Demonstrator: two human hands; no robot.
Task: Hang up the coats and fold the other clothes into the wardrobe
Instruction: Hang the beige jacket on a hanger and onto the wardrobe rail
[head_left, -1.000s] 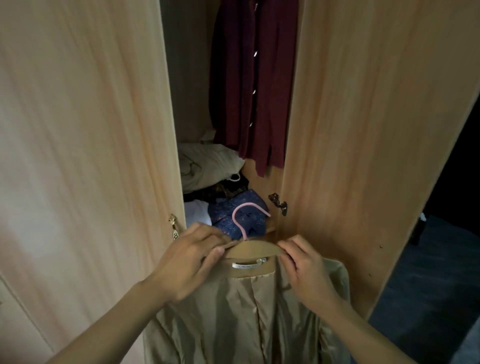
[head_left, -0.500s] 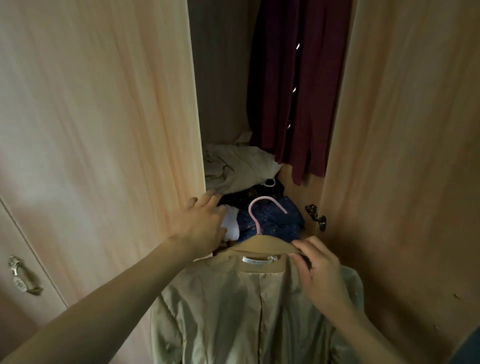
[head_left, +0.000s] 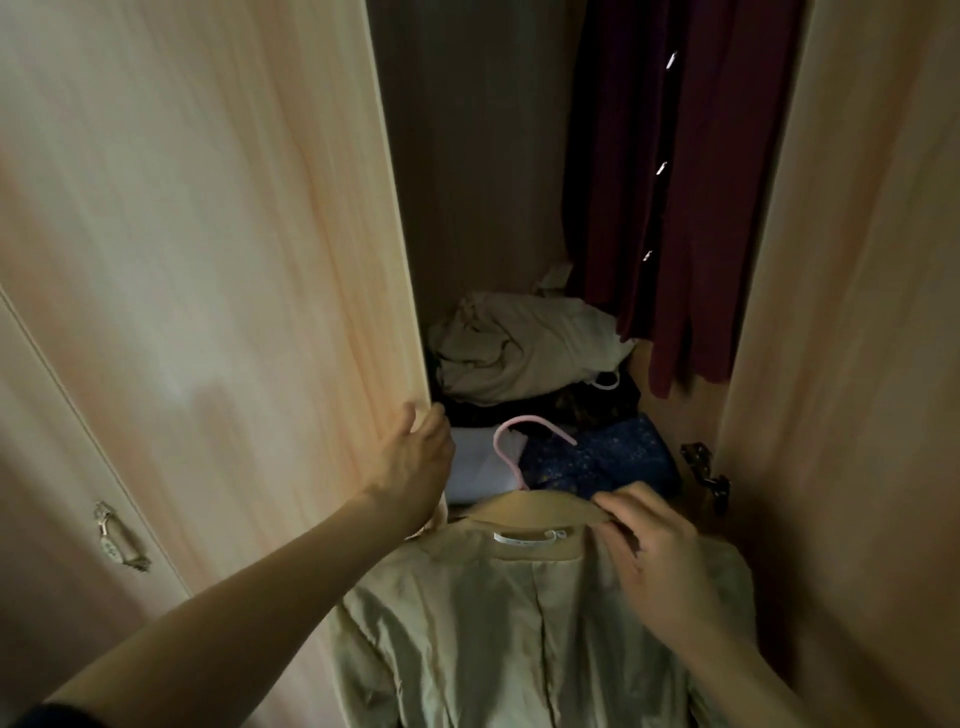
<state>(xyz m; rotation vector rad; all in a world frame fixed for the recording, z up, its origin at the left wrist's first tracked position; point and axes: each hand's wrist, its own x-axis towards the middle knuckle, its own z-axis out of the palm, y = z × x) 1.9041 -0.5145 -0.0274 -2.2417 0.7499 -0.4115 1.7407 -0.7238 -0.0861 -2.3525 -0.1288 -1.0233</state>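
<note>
A beige coat (head_left: 498, 623) hangs on a pink hanger (head_left: 511, 447), lining toward me, in front of the open wardrobe. My right hand (head_left: 654, 551) pinches the coat's collar at the hanger's right shoulder. My left hand (head_left: 415, 457) rests on the inner edge of the left wardrobe door (head_left: 218, 291), fingers curled around it. A dark red coat (head_left: 675, 171) hangs inside at the upper right.
On the wardrobe floor lie a crumpled cream garment (head_left: 519, 343), a dark garment, a white folded cloth (head_left: 472, 462) and a blue patterned cloth (head_left: 597, 457). The right door (head_left: 857, 312) stands open with a metal latch (head_left: 706, 467). A drawer handle (head_left: 117, 540) shows at lower left.
My left hand let go of the coat's collar and moved up and left onto the door's edge. My right hand keeps the coat. The view has come closer to the wardrobe.
</note>
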